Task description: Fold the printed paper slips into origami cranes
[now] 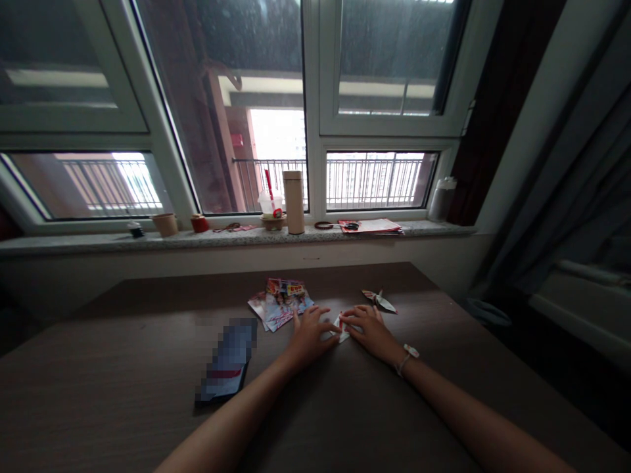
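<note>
Both my hands rest on a dark wooden table (123, 368) and meet over a small piece of white and red folded paper (341, 326). My left hand (309, 336) lies on its left part with fingers pressed down on it. My right hand (371, 330) pinches its right edge with fingertips together; a bracelet sits on that wrist. A finished folded paper figure (379, 301) lies just beyond my right hand. A small stack of colourful printed sheets (280, 303) lies just beyond my left hand.
A phone (227, 361) lies on the table left of my left forearm. The windowsill (148, 241) behind holds a tall beige flask (294, 202), a plastic cup with a red straw (271, 203), small pots, scissors and red papers (369, 226). Curtains hang at the right.
</note>
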`<state>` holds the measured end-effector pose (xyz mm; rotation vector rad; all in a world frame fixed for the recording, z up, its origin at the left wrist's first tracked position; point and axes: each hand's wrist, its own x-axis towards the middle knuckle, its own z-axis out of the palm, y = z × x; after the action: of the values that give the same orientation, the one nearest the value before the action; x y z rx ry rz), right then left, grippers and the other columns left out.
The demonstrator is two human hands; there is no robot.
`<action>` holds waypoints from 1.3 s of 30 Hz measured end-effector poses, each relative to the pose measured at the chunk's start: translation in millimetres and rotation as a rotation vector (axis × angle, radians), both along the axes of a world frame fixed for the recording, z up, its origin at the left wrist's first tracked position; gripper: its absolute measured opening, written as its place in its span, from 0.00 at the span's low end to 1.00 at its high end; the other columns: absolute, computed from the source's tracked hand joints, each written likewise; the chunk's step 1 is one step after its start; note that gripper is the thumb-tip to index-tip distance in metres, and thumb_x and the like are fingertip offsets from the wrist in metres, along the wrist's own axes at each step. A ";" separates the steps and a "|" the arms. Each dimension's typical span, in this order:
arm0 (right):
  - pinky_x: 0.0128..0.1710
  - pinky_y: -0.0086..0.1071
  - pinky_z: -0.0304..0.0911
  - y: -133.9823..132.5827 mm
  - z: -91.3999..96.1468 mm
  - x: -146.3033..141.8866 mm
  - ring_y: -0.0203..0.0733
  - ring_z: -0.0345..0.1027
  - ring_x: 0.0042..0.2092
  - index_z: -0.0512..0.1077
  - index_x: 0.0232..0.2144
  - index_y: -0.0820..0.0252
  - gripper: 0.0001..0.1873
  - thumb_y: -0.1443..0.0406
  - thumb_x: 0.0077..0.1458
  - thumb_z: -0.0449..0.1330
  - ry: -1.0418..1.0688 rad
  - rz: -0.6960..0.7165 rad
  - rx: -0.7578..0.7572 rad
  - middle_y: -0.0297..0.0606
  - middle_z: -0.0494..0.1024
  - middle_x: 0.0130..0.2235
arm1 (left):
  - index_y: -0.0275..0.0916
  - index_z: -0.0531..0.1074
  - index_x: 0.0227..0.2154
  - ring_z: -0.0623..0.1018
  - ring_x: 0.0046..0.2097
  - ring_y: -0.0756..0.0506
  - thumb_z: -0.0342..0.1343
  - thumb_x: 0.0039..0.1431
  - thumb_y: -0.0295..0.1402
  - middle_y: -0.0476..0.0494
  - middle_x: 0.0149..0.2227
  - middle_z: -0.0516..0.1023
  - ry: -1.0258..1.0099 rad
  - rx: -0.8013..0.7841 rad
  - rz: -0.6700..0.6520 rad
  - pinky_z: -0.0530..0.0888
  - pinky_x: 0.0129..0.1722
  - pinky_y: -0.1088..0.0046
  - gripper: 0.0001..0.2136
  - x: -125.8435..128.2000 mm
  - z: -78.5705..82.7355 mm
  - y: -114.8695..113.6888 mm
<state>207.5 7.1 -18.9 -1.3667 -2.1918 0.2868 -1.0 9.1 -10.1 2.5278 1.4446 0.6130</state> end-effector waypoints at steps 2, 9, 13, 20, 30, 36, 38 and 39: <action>0.62 0.60 0.40 1.7 -1.7 0.5 0.51 0.58 0.59 0.74 0.50 0.43 0.15 0.58 0.62 0.54 0.036 -0.017 -0.008 0.34 0.76 0.52 | 0.56 0.78 0.43 0.60 0.63 0.35 0.63 0.55 0.42 0.47 0.61 0.67 -0.009 0.001 0.025 0.38 0.61 0.32 0.12 -0.3 -0.9 0.8; 0.63 0.60 0.38 4.1 -6.4 1.5 0.52 0.58 0.60 0.77 0.44 0.46 0.12 0.58 0.60 0.56 0.048 -0.018 0.010 0.34 0.77 0.52 | 0.57 0.78 0.41 0.61 0.63 0.34 0.63 0.53 0.44 0.47 0.60 0.66 -0.017 -0.032 0.067 0.39 0.61 0.32 0.12 -0.8 -2.2 2.4; 0.63 0.61 0.37 3.2 -5.5 2.3 0.52 0.57 0.60 0.77 0.45 0.43 0.13 0.59 0.62 0.55 -0.015 0.009 0.040 0.32 0.76 0.53 | 0.58 0.78 0.42 0.61 0.63 0.34 0.63 0.54 0.45 0.47 0.61 0.65 -0.013 -0.036 0.064 0.39 0.60 0.32 0.12 -0.6 -0.9 1.7; 0.63 0.61 0.38 0.7 0.6 1.7 0.51 0.59 0.58 0.77 0.45 0.41 0.13 0.59 0.62 0.54 -0.067 0.018 0.049 0.32 0.76 0.53 | 0.58 0.78 0.42 0.60 0.63 0.34 0.63 0.53 0.45 0.46 0.61 0.65 -0.005 -0.049 0.077 0.40 0.60 0.33 0.12 0.3 0.4 1.7; 0.56 0.45 0.55 -1.0 4.2 -1.7 0.46 0.64 0.54 0.77 0.45 0.47 0.14 0.60 0.62 0.53 -0.028 0.003 0.020 0.34 0.77 0.52 | 0.58 0.78 0.42 0.60 0.63 0.33 0.63 0.53 0.44 0.45 0.63 0.63 -0.012 -0.041 0.087 0.42 0.60 0.31 0.13 0.9 0.2 1.1; 0.55 0.45 0.55 -2.1 4.9 -2.0 0.46 0.65 0.53 0.78 0.43 0.45 0.14 0.59 0.63 0.53 -0.025 -0.003 0.016 0.33 0.77 0.52 | 0.57 0.79 0.40 0.61 0.63 0.33 0.64 0.52 0.44 0.46 0.63 0.63 -0.008 -0.041 0.073 0.41 0.60 0.31 0.10 1.1 1.6 1.5; 0.55 0.44 0.56 -2.4 5.5 -2.4 0.46 0.65 0.53 0.78 0.43 0.45 0.14 0.59 0.63 0.53 -0.026 -0.004 0.019 0.32 0.77 0.51 | 0.57 0.80 0.39 0.61 0.63 0.32 0.64 0.53 0.43 0.47 0.63 0.63 -0.015 -0.030 0.068 0.40 0.60 0.31 0.09 1.1 1.1 1.7; 0.54 0.44 0.56 -2.5 5.6 -2.7 0.46 0.65 0.53 0.78 0.43 0.45 0.13 0.59 0.62 0.53 -0.028 -0.006 0.021 0.32 0.77 0.51 | 0.57 0.80 0.38 0.61 0.63 0.33 0.64 0.53 0.43 0.47 0.63 0.63 -0.019 -0.026 0.066 0.39 0.60 0.31 0.09 1.1 0.7 1.8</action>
<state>204.7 4.5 -13.2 -1.3730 -2.2070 0.2435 0.1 10.9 -9.4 2.4573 1.5245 0.6225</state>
